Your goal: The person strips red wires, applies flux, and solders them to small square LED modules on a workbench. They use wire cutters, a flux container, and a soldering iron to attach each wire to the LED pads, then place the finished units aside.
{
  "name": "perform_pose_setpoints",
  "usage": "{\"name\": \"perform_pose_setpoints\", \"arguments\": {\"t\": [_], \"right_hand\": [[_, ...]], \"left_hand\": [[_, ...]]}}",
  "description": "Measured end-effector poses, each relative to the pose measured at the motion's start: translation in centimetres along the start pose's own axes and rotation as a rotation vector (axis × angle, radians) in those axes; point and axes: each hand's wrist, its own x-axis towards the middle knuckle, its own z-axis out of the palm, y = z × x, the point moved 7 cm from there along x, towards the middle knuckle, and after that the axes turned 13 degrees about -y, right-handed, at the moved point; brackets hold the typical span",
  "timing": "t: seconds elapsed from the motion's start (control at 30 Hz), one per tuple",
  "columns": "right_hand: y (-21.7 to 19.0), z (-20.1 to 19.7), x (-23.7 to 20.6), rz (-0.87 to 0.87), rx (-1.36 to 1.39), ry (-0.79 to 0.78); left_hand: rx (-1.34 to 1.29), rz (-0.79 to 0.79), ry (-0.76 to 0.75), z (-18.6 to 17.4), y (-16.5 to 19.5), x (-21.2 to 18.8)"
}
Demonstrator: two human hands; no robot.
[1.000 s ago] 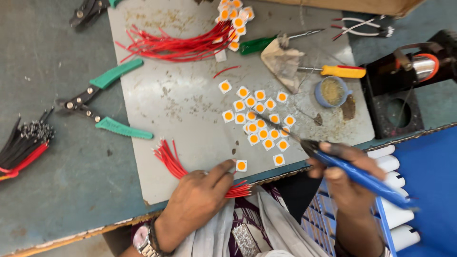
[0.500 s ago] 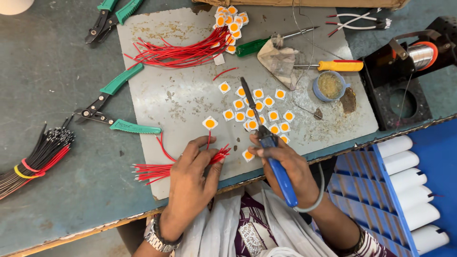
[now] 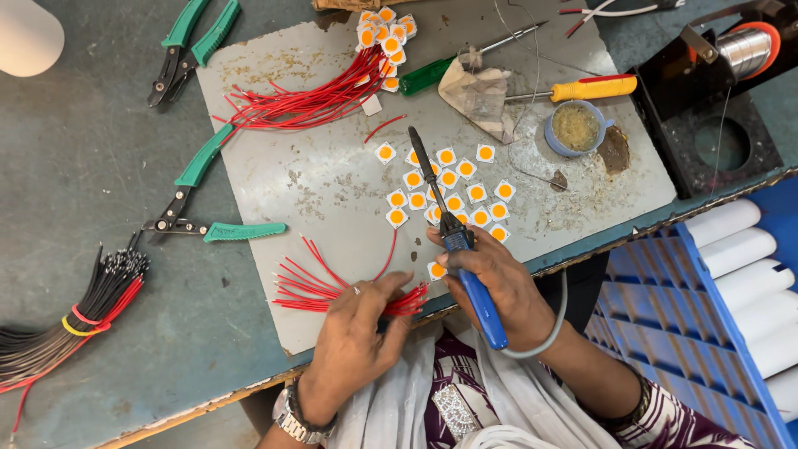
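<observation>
- The right hand (image 3: 499, 287) is wrapping closed around the blue handle of a soldering iron (image 3: 453, 241), and the dark tip is pointing away from the body over the grey mat (image 3: 274, 179).
- The left hand (image 3: 357, 333) is pressing flat, fingers close together, on a bundle of short red wires (image 3: 320, 283) lying at the near edge of the mat; whether it is pinching one wire or only pinning the bundle, I cannot tell.
- The red wires are looking thin, light and springy, so they are likely to fan out and slide; gripping near the stripped ends, just beside the fingertips, seems the steadiest hold.
- The iron is looking stiff and hot at the metal end, so the insulated blue handle is the only safe place to hold it.
- A cluster of small white square chips with orange centres (image 3: 453, 187) is lying in the middle of the mat, around the iron's tip; they are looking tiny, light and easy to knock aside.
- A second bundle of red wires (image 3: 312, 100) is lying at the far side of the mat.
- Green-handled wire strippers (image 3: 208, 199) are resting across the mat's left edge on the surface (image 3: 75, 166).
- A round blue tin (image 3: 575, 127) and a yellow-handled screwdriver (image 3: 582, 87) are sitting on the mat's far right part.
- A banded bunch of black and red wires (image 3: 75, 320) is lying well left of the mat.
</observation>
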Motion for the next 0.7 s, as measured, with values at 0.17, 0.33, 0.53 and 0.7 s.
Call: {"name": "perform_pose_setpoints", "arguments": {"t": [0.17, 0.33, 0.53, 0.7], "right_hand": [[0.0, -0.5, -0.3, 0.002, 0.006, 0.012], [0.4, -0.9, -0.8, 0.011, -0.003, 0.019], [0.2, -1.3, -1.5, 0.006, -0.018, 0.060], [0.1, -1.5, -1.9, -0.011, -0.005, 0.074]], "left_hand": [[0.078, 0.080, 0.023, 0.5, 0.5, 0.1], [0.100, 0.098, 0.042, 0.9, 0.8, 0.2], [0.145, 0.058, 0.014, 1.8, 0.7, 0.6], [0.152, 0.097, -0.029, 2.0, 1.2, 1.0]]}}
